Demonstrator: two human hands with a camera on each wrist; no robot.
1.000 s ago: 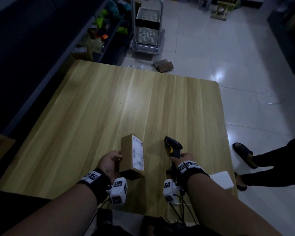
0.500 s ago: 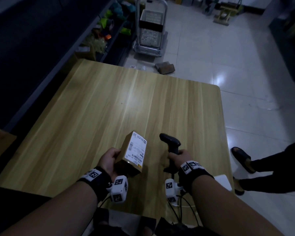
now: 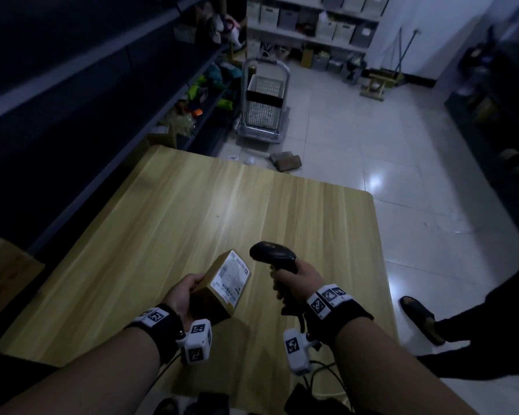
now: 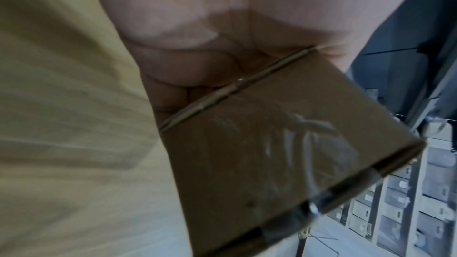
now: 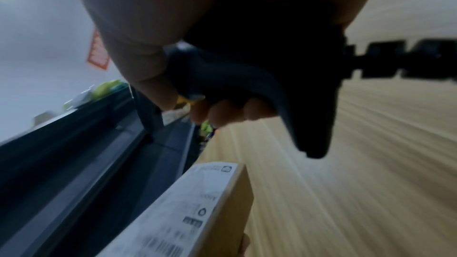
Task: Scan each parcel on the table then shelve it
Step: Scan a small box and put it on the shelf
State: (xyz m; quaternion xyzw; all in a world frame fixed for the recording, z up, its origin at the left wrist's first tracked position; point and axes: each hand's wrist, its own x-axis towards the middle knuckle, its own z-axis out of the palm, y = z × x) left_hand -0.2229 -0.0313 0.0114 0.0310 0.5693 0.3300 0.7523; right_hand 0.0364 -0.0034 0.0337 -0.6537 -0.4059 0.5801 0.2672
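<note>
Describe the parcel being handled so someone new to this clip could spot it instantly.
Start at the wooden table, near its front edge. The left hand holds the parcel above it, beside the black scanner in the right hand. It is a small brown cardboard box, tilted, with a white printed label.

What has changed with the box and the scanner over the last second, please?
The left hand has tilted the box, turning its label upward, and the right hand has raised the scanner. Both grips are unchanged, and the table is as before.
</note>
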